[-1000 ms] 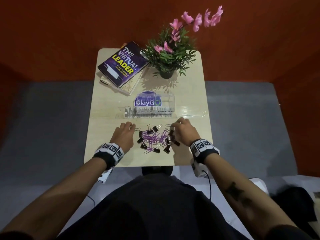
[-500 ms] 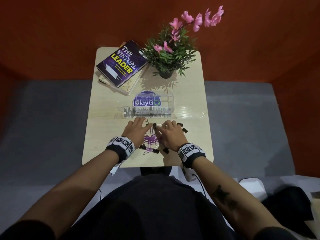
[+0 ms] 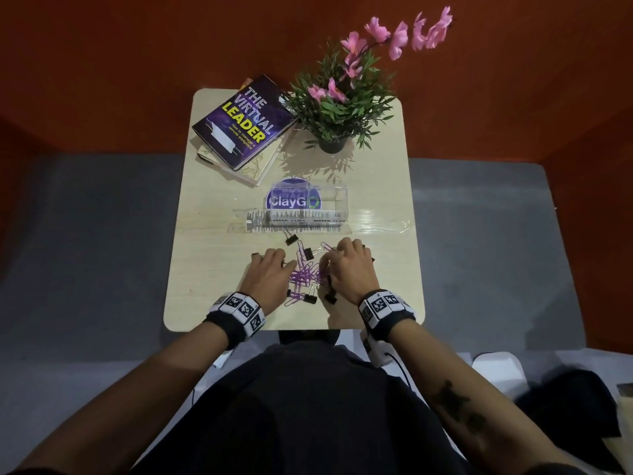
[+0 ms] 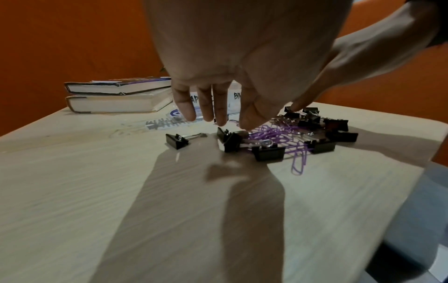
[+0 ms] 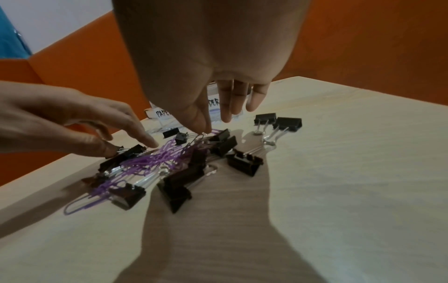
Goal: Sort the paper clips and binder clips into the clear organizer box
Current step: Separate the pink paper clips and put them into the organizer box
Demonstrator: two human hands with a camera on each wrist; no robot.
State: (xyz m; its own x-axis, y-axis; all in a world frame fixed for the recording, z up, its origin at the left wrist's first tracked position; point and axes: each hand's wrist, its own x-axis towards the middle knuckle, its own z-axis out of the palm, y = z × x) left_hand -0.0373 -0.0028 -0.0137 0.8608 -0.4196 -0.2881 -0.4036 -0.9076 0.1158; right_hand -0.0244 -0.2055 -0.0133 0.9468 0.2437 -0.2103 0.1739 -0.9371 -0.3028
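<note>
A heap of purple paper clips (image 3: 305,274) mixed with black binder clips lies on the near half of the table, with a hand on each side. My left hand (image 3: 274,262) hangs over the heap's left edge with loose, nearly straight fingers (image 4: 186,107); its index tip touches the purple clips (image 5: 150,143). My right hand (image 3: 334,258) pinches the wire handle of a small binder clip (image 5: 181,138) between thumb and index finger (image 5: 206,128). The clear organizer box (image 3: 329,200) stands just beyond, labelled for paper clips and binder clips.
One binder clip (image 3: 292,239) lies apart near the box, and two more (image 5: 278,120) sit right of the heap. Two stacked books (image 3: 243,125) and a potted plant (image 3: 332,142) fill the table's far end. The table's near edge (image 3: 291,325) is close behind my wrists.
Both hands came together over the heap, then drew back toward me and apart. The clips shifted, and one binder clip now lies closer to the box.
</note>
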